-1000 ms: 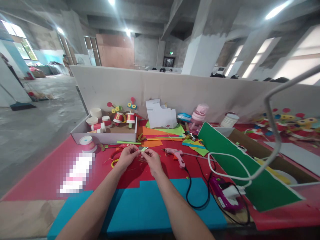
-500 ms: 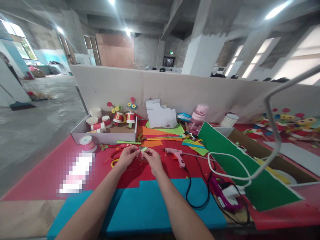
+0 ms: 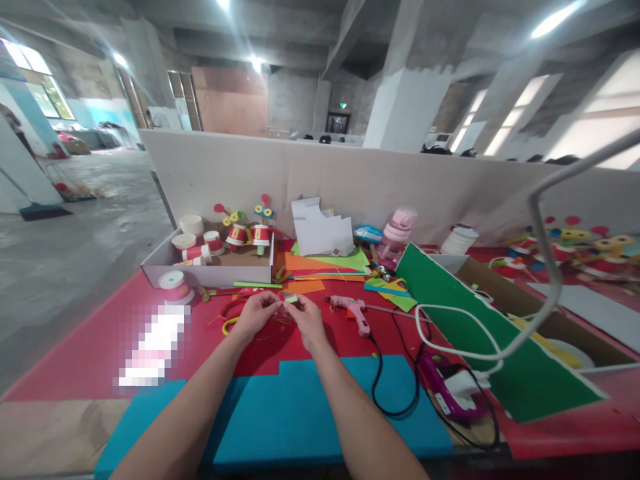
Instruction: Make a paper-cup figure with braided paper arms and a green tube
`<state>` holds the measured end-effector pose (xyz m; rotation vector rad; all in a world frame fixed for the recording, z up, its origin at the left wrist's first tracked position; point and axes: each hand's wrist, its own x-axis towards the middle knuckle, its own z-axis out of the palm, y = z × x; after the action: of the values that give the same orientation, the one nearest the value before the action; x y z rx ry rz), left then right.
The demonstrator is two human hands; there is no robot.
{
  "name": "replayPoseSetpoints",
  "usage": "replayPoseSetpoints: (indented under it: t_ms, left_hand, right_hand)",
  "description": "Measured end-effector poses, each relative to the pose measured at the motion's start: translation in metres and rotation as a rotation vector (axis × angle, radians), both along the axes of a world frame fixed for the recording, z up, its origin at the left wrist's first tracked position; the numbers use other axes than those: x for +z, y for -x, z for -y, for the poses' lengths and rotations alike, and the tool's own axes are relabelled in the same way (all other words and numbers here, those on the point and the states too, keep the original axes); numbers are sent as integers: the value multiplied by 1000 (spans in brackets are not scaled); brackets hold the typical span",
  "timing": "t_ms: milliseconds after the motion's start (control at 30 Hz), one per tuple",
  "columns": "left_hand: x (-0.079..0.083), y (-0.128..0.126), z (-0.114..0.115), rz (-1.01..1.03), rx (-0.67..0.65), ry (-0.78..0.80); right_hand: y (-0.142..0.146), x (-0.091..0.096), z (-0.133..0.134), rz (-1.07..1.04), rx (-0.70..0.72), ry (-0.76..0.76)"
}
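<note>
Head view. A small pale-green piece (image 3: 291, 299) lay at the centre of the frame, raised above the red table covering (image 3: 260, 360). The right hand (image 3: 309, 320) pinched it between thumb and fingertips. The left hand (image 3: 256, 317) stood just beside, its thumb and fingers drawn narrow; whether they gripped anything could not be told. The piece appeared to be paper or thin card, and was judged very light, pliant, easily creased and not notably slippery. A gentle fingertip hold along its edges seemed best, since a hard squeeze would probably have bent it. A pink glue gun (image 3: 354, 313) lay right of centre, near the right hand, and a blue mat (image 3: 283, 420) occupied the lower centre, beneath the forearms.
</note>
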<state>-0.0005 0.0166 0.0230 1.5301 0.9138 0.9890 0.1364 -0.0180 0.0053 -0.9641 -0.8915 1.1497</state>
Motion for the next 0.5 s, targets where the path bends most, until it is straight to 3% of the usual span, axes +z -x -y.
replayPoseSetpoints:
  t_ms: [267, 500]
  left_hand:
    - [0, -2, 1, 25, -10, 11]
    - [-1, -1, 0, 27, 10, 7]
  right_hand:
    - [0, -8, -3, 16, -53, -22]
    - [1, -3, -1, 3, -12, 8]
